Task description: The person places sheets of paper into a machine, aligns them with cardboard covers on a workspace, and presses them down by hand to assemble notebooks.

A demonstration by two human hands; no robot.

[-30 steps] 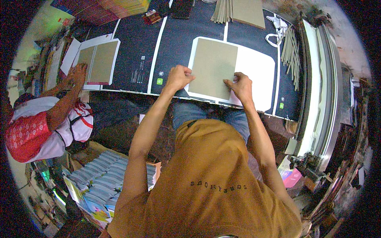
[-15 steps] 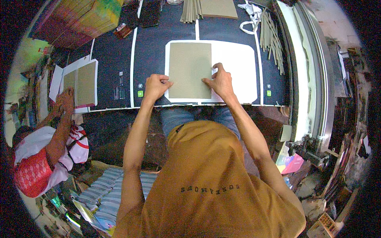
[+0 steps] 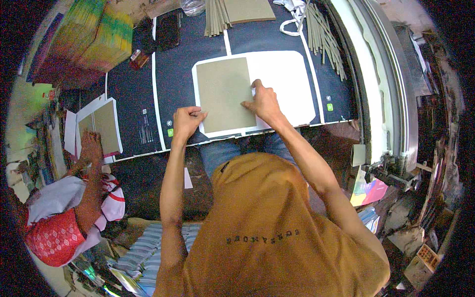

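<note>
A grey-brown board lies on the left part of a larger white sheet with cut corners, at the table's near edge. My left hand is at the board's lower left side, fingers curled, with thumb and forefinger closed at its edge. On the board's right side rests my right hand, its thumb on the board and its forefinger bent near the board's right edge. Thumb and forefinger are apart there. The undersides of my fingers are hidden.
Grey strips lie at the far right beside a white loop-handled item. More strips and boards sit at the back. On the left, a co-worker's hands touch another board. A long metal-edged machine borders the table's right.
The whole view has turned and shifted a little, so the table looks tilted. Both my hands keep nearly the same place against the board. The co-worker's hands have shifted slightly on their board.
</note>
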